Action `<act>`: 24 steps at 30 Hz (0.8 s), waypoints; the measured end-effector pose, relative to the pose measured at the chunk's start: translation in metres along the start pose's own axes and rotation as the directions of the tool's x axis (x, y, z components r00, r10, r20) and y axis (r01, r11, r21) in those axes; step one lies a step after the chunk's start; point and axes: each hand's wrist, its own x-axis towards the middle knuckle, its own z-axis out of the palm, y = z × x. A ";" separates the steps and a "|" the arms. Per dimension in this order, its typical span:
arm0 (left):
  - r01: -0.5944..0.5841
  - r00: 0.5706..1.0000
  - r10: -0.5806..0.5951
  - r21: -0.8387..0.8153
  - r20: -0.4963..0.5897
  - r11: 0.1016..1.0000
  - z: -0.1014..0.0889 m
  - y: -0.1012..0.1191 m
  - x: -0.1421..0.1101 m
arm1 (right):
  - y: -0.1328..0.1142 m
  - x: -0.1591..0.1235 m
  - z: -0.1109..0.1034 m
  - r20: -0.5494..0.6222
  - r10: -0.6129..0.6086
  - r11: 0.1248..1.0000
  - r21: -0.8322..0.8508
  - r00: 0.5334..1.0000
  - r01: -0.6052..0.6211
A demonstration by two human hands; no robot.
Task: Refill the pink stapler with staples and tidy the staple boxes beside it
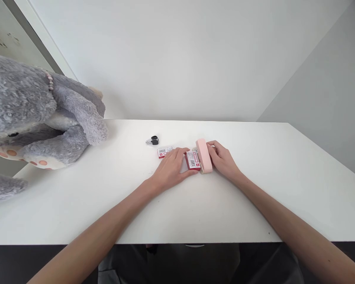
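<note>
My left hand (pixel 172 167) spans a small red and white staple box (pixel 193 160), its thumb at the near end and its fingers at the far end. Against that box stands a pink stapler (pixel 204 156), close along its right side. My right hand (pixel 221 157) has its fingers curled at the stapler's right side; the fingertips are partly hidden behind it. A second red and white box (pixel 165 152) lies behind my left hand, which covers part of it. Farther back rests a small black and silver staple remover (pixel 152 140).
A large grey plush toy (pixel 73 106) takes up the left end of the white table (pixel 195 213). Behind the table rises a white wall (pixel 165 59). The table's front edge runs just before my lap.
</note>
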 end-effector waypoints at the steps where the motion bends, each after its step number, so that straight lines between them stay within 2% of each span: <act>1: 0.003 1.000 -0.003 0.001 -0.002 1.000 0.000 0.000 0.000 | 0.000 0.000 0.000 -0.002 -0.003 1.000 -0.002 1.000 0.003; 9: -0.036 0.999 0.036 0.011 -0.027 0.999 0.001 0.001 0.000 | 0.003 0.001 0.000 0.003 0.003 1.000 -0.002 1.000 -0.003; 13: -0.054 0.991 0.060 0.055 -0.123 0.997 -0.001 0.003 0.000 | 0.004 0.001 0.000 0.015 0.007 1.000 0.003 1.000 -0.007; 18: 0.072 0.948 0.002 0.221 -0.318 0.973 -0.001 -0.004 0.001 | 0.005 0.001 0.000 0.002 0.001 1.000 -0.012 1.000 -0.001; 24: 0.165 0.951 -0.053 0.357 -0.304 0.920 0.006 -0.020 -0.001 | 0.004 0.000 0.000 0.019 0.009 1.000 0.017 1.000 -0.009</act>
